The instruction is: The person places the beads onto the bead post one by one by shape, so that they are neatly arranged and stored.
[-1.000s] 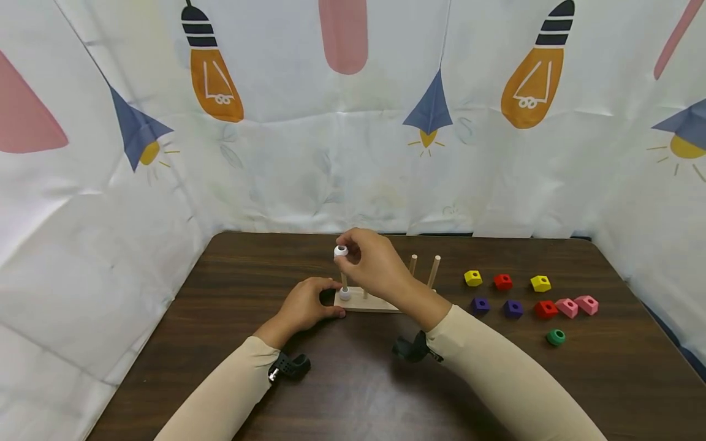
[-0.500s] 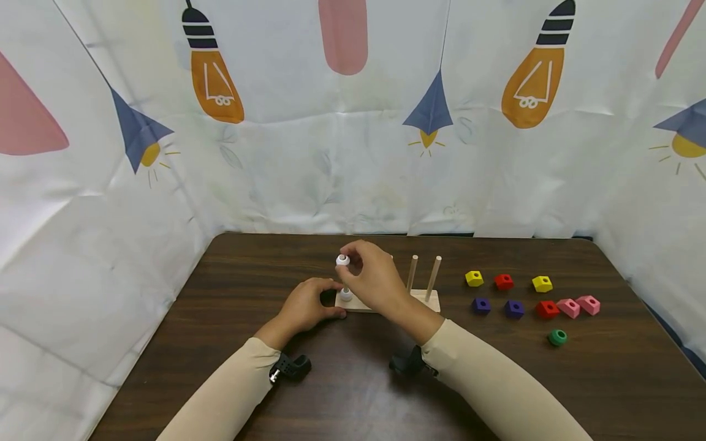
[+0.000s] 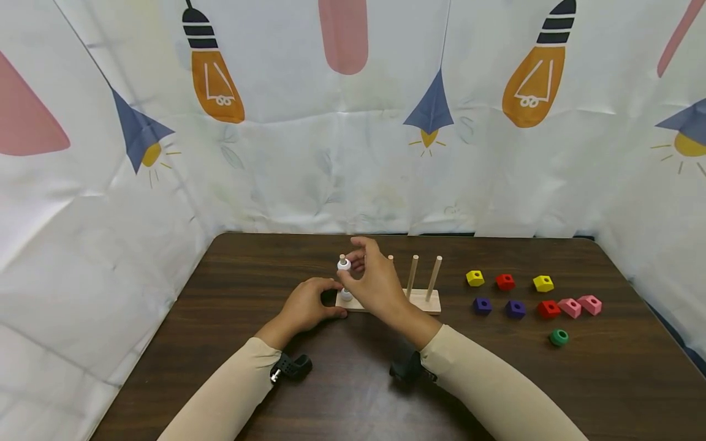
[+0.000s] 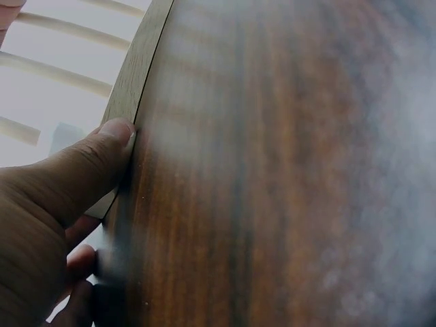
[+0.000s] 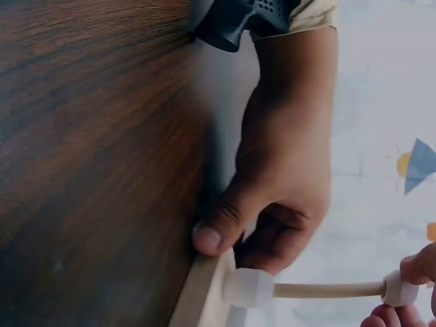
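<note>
A wooden peg stand (image 3: 425, 300) with several upright pegs sits near the table's far side. My left hand (image 3: 303, 304) grips the stand's left end, thumb on its near edge, as the left wrist view confirms. My right hand (image 3: 377, 278) is at the leftmost peg, pinching a white bead (image 3: 344, 265) threaded just below the peg's tip, with the index finger raised off it. In the right wrist view, thumb and fingertips lie at the upper bead (image 5: 400, 289). A second white bead (image 3: 345, 295) rests at the foot of the same peg. My right hand hides the stand's middle.
Right of the stand lie yellow blocks (image 3: 543, 283), red blocks (image 3: 504, 282), purple blocks (image 3: 515, 309) and pink blocks (image 3: 590, 304), all with holes. A green bead (image 3: 559, 337) lies nearer. A printed white curtain (image 3: 353, 171) surrounds the dark wooden table (image 3: 353, 392).
My right hand has brought the white bead down from above the leftmost peg's tip onto the peg, and its index finger has lifted. The left hand has stayed in place.
</note>
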{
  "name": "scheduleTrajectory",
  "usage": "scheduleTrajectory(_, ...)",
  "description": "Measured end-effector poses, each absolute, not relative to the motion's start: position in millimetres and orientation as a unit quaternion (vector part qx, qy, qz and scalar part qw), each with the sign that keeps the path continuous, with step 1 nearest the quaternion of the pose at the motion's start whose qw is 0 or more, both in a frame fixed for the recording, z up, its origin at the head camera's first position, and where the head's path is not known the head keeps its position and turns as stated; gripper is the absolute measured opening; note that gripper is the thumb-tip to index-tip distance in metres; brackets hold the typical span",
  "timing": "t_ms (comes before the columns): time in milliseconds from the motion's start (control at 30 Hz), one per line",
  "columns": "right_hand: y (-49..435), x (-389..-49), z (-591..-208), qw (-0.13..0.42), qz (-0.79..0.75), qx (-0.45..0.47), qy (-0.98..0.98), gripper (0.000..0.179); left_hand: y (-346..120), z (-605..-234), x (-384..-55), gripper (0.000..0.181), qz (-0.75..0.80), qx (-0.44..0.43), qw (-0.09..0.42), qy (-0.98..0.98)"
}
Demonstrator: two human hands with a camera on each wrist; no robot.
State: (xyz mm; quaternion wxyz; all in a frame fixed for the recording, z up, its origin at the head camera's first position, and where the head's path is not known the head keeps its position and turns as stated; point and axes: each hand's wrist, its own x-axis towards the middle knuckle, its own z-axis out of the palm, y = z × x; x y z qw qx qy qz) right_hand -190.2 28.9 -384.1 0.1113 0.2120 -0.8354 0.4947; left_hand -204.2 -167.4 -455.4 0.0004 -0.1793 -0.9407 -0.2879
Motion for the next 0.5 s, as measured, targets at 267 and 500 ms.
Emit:
scheduleTrajectory(267,26,-189,-401,0.077,0.524,0.174,-0.830,0.073,-168,-454,-202,0.059,-0.285,-0.179,0.001,-0.942)
scheduleTrajectory(500,24,-189,-413,0.072,0.531,0.155,-0.830,0.049,-168,-451,-201,0.059,-0.281,-0.187,0.004,-0.941)
